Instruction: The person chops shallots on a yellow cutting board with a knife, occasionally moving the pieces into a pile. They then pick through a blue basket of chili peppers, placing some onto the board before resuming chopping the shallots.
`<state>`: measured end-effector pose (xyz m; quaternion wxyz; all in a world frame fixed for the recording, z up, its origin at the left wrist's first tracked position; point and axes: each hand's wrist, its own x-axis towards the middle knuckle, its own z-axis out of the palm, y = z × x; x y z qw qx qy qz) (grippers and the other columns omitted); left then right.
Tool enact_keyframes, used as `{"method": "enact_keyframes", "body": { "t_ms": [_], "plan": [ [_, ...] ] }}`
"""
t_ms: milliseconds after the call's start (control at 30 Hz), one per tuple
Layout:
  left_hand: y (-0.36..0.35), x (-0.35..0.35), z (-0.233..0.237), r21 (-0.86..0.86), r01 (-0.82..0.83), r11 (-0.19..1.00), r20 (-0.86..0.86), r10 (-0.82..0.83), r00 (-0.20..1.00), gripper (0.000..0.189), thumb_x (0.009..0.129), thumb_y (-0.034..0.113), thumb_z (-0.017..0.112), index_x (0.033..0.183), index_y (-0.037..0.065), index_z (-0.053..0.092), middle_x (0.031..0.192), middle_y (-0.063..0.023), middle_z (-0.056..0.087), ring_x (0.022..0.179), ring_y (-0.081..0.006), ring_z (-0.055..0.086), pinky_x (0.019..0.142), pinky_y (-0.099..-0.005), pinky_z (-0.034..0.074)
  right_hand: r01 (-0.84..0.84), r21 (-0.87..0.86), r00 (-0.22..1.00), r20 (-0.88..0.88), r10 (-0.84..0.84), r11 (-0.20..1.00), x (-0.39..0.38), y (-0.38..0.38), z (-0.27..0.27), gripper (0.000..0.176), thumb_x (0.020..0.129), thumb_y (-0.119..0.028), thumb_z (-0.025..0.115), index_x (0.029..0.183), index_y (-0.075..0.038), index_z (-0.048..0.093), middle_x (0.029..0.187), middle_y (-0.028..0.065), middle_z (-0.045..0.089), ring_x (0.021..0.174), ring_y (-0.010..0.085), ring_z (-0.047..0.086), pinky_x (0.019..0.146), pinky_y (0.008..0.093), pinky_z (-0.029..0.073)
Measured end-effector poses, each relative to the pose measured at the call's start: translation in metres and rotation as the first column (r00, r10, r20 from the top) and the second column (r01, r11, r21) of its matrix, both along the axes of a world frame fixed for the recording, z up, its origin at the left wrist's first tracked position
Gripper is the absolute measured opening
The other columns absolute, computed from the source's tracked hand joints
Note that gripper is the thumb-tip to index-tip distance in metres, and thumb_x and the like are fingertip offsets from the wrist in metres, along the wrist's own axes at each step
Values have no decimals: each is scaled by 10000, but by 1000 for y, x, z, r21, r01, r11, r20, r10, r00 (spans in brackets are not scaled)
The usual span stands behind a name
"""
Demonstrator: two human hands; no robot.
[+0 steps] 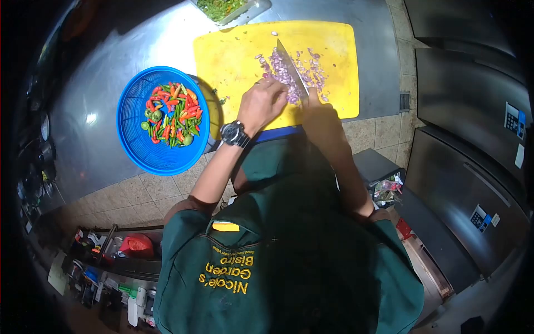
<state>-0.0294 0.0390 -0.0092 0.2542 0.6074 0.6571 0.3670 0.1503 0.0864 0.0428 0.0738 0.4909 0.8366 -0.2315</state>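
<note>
On a yellow cutting board [233,61] lie many small pieces of chopped purple onion [314,75]. My right hand [322,122] is wrapped round the handle of a knife [291,67], whose blade points away from me across the onion pieces. My left hand [262,103], below a wristwatch, rests at the left edge of the chopped onion with its fingers bent and close together. Whether anything is under those fingers is hidden. One loose onion piece [274,33] lies near the board's far edge.
Left of the board, a blue basket [127,131] holds red, orange and green chilies and several round green fruits. A clear container [236,15] of chopped greens stands beyond the board on the metal table [83,150]. Dark steel cabinets [461,183] are at the right.
</note>
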Motion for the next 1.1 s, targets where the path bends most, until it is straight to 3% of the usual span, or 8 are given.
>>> {"method": "enact_keyframes", "body": {
  "t_ms": [100, 333, 433, 533, 633, 833, 867, 1100],
  "plan": [
    [-15, -4, 11, -105, -88, 991, -2, 88, 996, 151, 901, 169, 712, 1015, 86, 766, 1029, -116, 740, 951, -329, 709, 822, -442, 586, 226, -93, 960, -148, -238, 970, -10, -9, -14, 306, 1068, -227, 540, 1326, -63, 515, 801, 302, 683, 772, 537, 679, 729, 611, 552],
    [-26, 0, -2, -121, -86, 989, -50, 81, 995, 219, 916, 245, 778, 1061, 82, 795, 984, -113, 759, 919, -319, 719, 821, -409, 588, 169, -81, 985, -4, -170, 982, -7, -7, -6, 331, 1013, -129, 555, 1335, -71, 503, 790, 330, 676, 808, 536, 701, 754, 639, 558],
    [-17, 5, -16, -12, -61, 998, -45, 60, 997, 160, 924, 206, 767, 1016, 81, 805, 950, -111, 764, 907, -315, 719, 811, -407, 588, 190, -36, 968, -158, -193, 981, -15, -3, -14, 342, 1012, -118, 556, 1346, -62, 507, 795, 328, 677, 803, 534, 698, 727, 622, 563],
    [-9, 4, -14, -13, -26, 1000, -51, 25, 998, 128, 926, 176, 761, 997, 79, 807, 945, -118, 763, 889, -317, 715, 799, -405, 589, 17, 148, 974, -227, 18, 989, -4, -1, 0, 359, 1019, -131, 556, 1363, -40, 506, 760, 317, 666, 750, 533, 679, 710, 611, 557],
    [-6, 1, -17, 9, -7, 1000, -42, 7, 999, 130, 930, 162, 752, 1007, 71, 803, 949, -124, 757, 896, -320, 712, 800, -408, 589, 111, 81, 967, -240, -89, 991, -5, -9, -43, 348, 1024, -138, 558, 1352, -32, 512, 748, 311, 663, 731, 524, 674, 703, 601, 556],
    [-5, -3, -21, 22, 89, 996, -83, -87, 993, 149, 933, 153, 744, 1034, 57, 795, 988, -139, 752, 926, -326, 709, 815, -416, 590, 56, 94, 978, -207, -35, 994, -1, -4, -34, 342, 1038, -174, 562, 1357, -53, 525, 744, 312, 659, 713, 522, 664, 686, 611, 538],
    [-5, -2, -21, 27, 83, 996, -75, -81, 994, 147, 931, 152, 746, 1030, 56, 795, 986, -138, 751, 922, -328, 708, 817, -421, 590, 161, -30, 961, -225, -164, 986, -10, -7, -29, 339, 1042, -181, 558, 1354, -53, 531, 758, 321, 660, 740, 523, 671, 697, 619, 532],
    [-12, -10, -5, 76, -15, 997, 26, 13, 1000, 164, 936, 159, 755, 1064, 64, 793, 1052, -124, 769, 956, -321, 723, 851, -406, 592, 22, 154, 984, -175, 6, 988, 2, -9, -30, 368, 1034, -166, 568, 1379, -45, 528, 748, 316, 652, 757, 515, 678, 701, 621, 533]
  ]
}}
